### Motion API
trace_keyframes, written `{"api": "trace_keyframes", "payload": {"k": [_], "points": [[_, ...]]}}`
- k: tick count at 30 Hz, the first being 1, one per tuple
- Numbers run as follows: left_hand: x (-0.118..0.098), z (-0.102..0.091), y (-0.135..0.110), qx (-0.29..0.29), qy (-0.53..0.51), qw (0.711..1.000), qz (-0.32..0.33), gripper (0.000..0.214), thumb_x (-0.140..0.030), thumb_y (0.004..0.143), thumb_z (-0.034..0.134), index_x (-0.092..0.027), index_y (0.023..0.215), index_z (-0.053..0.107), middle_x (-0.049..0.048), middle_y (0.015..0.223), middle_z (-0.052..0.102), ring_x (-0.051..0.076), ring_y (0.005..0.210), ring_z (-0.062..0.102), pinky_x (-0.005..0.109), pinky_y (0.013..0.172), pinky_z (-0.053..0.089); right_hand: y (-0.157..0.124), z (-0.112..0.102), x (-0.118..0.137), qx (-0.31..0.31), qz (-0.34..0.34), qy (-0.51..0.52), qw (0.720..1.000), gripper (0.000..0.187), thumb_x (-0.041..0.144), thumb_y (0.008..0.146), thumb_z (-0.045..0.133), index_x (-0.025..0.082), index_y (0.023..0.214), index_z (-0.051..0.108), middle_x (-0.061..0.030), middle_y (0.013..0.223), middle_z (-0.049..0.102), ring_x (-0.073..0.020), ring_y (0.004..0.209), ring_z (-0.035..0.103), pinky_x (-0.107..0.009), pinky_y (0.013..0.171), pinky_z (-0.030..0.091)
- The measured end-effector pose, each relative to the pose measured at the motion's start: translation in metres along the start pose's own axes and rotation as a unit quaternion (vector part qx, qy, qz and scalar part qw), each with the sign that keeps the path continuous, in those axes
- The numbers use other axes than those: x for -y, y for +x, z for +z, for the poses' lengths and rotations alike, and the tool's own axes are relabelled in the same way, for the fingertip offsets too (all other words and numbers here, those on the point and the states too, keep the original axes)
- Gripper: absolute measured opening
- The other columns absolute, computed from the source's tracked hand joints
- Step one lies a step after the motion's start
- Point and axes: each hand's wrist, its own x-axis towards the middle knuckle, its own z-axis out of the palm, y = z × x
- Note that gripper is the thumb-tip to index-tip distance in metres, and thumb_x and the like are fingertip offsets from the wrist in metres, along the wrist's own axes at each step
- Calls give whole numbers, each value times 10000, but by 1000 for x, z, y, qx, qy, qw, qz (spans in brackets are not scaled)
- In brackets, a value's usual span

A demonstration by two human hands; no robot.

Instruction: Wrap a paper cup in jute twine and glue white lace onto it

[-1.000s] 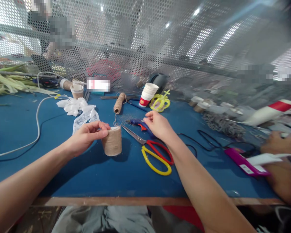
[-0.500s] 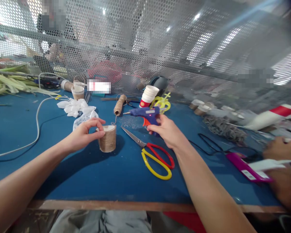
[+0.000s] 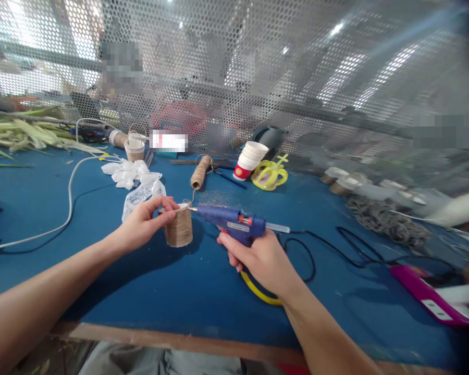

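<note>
My left hand (image 3: 150, 216) pinches the rim of a paper cup (image 3: 179, 229) wrapped in brown twine, which stands upright. In my right hand (image 3: 260, 255) is a blue glue gun (image 3: 230, 221), its nozzle at the cup's upper right rim, touching or very close. A clear glue stick (image 3: 278, 227) pokes out of the gun's back. From the rim a strand of twine leads up to the twine roll (image 3: 200, 172) lying behind the cup. Under the right hand and gun lie scissors, mostly hidden, with one yellow handle loop (image 3: 260, 291) showing.
Stacked paper cups (image 3: 250, 159) and a yellow crown-shaped piece (image 3: 269, 174) stand behind. White plastic bags (image 3: 135, 179) lie left, near a white cable (image 3: 70, 192). A magenta power strip (image 3: 426, 294) sits right with black cords. A perforated metal screen (image 3: 219, 78) closes the back.
My right hand has brought the glue gun down and left, so its nozzle is now at the cup's rim. The gun and hand now cover most of the scissors. The view has shifted slightly.
</note>
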Motion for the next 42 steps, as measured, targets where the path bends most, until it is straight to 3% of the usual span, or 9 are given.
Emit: {"api": "trace_keyframes", "payload": {"k": [11, 18, 28, 42], "points": [[0, 2, -2, -6, -5, 1000, 10, 159, -303, 777, 571, -187, 681, 520, 55, 881, 593, 252, 1142, 468, 421, 995, 300, -6, 8, 1, -4, -47, -68, 997, 266, 362, 796, 519, 170, 615, 550, 22, 431, 533, -106, 383, 523, -218, 428, 448], [1, 1, -2, 6, -14, 1000, 23, 149, -292, 787, 561, -187, 693, 515, 55, 874, 590, 233, 1111, 478, 407, 981, 313, -10, 9, 0, -8, -39, -86, 995, 286, 379, 809, 508, 179, 607, 545, 22, 445, 541, -113, 397, 536, -221, 423, 452], [-1, 1, -4, 3, -31, 999, -27, 241, -393, 751, 613, -174, 697, 527, 93, 1043, 622, 249, 1053, 532, 383, 889, 380, -9, 6, -2, -36, -49, -103, 993, 294, 375, 809, 517, 188, 583, 542, 18, 424, 540, -124, 377, 532, -239, 424, 449], [2, -1, -4, 23, -34, 999, -24, 235, -387, 781, 592, -169, 722, 527, 118, 1079, 614, 268, 1124, 512, 403, 920, 368, -13, 10, -1, -36, -46, -106, 993, 295, 378, 806, 526, 202, 570, 519, 21, 410, 530, -128, 374, 529, -237, 413, 445]]}}
